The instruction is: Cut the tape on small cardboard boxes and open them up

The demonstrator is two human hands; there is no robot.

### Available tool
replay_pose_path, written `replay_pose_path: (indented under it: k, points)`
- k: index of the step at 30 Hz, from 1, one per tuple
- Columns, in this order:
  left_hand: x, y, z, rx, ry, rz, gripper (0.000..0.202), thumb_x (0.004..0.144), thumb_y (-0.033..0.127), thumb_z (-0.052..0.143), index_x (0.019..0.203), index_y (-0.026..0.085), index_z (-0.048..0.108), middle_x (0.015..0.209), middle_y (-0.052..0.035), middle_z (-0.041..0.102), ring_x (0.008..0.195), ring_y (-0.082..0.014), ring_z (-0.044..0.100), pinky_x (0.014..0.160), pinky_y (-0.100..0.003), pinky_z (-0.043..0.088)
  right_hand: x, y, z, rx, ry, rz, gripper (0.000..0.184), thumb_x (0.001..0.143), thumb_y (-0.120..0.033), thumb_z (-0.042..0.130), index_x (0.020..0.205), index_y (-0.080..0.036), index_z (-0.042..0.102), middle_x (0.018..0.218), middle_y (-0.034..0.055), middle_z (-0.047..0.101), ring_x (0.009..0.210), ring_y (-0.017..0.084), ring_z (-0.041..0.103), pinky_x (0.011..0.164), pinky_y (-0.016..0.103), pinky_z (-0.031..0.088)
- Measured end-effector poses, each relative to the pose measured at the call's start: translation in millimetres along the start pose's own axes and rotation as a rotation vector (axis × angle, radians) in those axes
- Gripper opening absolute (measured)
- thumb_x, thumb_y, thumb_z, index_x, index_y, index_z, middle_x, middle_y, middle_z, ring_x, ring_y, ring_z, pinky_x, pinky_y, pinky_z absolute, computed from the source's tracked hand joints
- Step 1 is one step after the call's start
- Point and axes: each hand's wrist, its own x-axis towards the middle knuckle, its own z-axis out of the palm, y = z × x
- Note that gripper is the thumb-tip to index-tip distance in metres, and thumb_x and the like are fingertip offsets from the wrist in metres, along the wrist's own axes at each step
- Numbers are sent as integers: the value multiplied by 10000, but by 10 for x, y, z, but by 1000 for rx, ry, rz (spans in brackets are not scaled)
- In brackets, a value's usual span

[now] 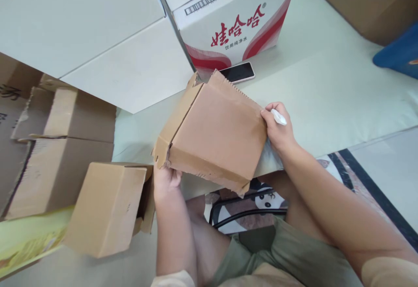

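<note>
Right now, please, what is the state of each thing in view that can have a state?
Held box: lifted, tilted, edges torn, gripped by both hands.
Left hand: closed on the box's lower corner.
Right hand: closed on the box's right edge, with a small white object between the fingers.
Phone: lying flat, screen dark.
White carton: upright, top looks shut.
Small box: on its side, flap open.

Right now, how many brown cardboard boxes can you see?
4. One box is held by the left hand and right hand; a small box lies lower left; a bigger box behind it; a corner box top right. More may hide at left.
</note>
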Motion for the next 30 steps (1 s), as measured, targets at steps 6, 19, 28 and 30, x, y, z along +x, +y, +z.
replay_pose_path:
  k: [6, 19, 28, 30]
  points:
    - [26, 83, 82, -35, 53, 39, 456, 808, 520, 823, 1120, 189, 785, 1090, -90, 839, 1186, -263, 757, 944, -291, 642, -35, -66, 7, 329, -69, 33, 343, 661, -449, 705, 814, -276, 452, 685, -45, 419, 607, 152, 367, 575, 308, 270]
    - [-2, 27, 136, -26, 97, -125, 320, 784, 444, 820, 960, 182, 770, 902, -70, 809, 943, -260, 778, 888, -374, 651, -35, -64, -1, 327, 64, -50, 266, 690, -382, 664, 774, -262, 441, 662, -51, 417, 583, 128, 345, 559, 299, 256]
    - [-26, 30, 68, 4, -99, 47, 469, 800, 681, 704, 894, 229, 784, 1134, -84, 797, 1087, -230, 756, 964, -342, 609, 18, -12, -3, 288, 254, -47, 206, 742, -212, 601, 851, -280, 440, 706, -51, 367, 625, 155, 367, 577, 320, 263]
    - [-59, -10, 86, 124, -232, 152, 685, 795, 861, 565, 951, 245, 821, 1428, -99, 700, 1441, -312, 581, 1210, -437, 471, -5, -9, -3, 266, 244, -102, 181, 788, -234, 606, 870, -279, 452, 733, -44, 390, 656, 160, 389, 600, 328, 294]
